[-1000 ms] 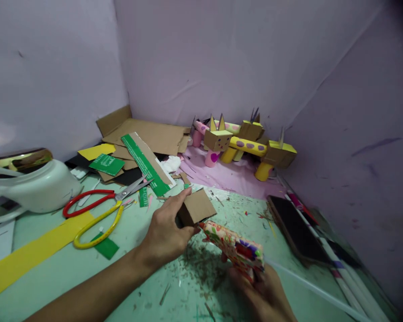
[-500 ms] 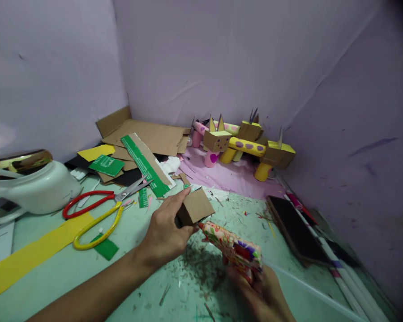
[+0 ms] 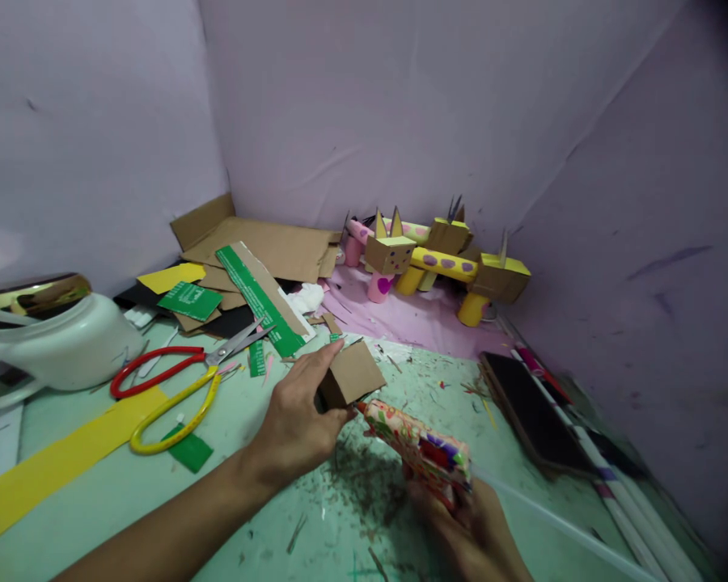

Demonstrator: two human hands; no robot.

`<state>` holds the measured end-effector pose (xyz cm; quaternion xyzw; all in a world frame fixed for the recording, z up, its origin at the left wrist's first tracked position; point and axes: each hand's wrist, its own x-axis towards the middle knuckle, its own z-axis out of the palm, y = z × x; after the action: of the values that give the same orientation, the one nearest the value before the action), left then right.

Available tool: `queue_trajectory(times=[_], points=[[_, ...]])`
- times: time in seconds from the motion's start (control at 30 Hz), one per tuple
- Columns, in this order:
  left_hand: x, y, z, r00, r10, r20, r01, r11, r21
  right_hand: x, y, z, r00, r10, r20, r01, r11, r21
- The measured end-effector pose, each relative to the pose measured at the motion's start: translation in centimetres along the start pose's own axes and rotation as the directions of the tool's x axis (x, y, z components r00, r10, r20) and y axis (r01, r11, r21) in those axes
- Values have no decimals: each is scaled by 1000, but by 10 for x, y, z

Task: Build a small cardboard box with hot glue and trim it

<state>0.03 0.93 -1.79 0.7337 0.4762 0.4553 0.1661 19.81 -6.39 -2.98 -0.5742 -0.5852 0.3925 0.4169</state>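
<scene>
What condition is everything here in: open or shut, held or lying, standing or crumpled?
Box: folded, held by the left fingers
Glue gun: held by the right fingers, pointing toward the box; hot or cold, can't tell
Scissors: lying open
Pot: upright
Phone: lying, dark
Yellow strip: lying flat
Animals: standing
White wad: crumpled
Table: littered

The desk [image 3: 279,521] is dimly lit, pale glare is caught on the left wall [image 3: 91,129], and the right hand [image 3: 470,537] is slightly blurred.
</scene>
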Motion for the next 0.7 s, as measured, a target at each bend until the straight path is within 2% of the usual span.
queue_trajectory(times=[0.13, 0.37, 0.7], points=[[0, -1, 1, 1000, -1, -5, 1, 1000, 17, 0, 2, -1, 1000, -21, -12, 21, 1000, 2], [0, 0, 1, 1000, -5, -18, 5, 1000, 24, -1, 2, -1, 999, 36, -33, -37, 999, -10], [1, -1, 1, 1000, -13, -14, 13, 1000, 24, -1, 0, -1, 998, 48, -35, -49, 999, -10]])
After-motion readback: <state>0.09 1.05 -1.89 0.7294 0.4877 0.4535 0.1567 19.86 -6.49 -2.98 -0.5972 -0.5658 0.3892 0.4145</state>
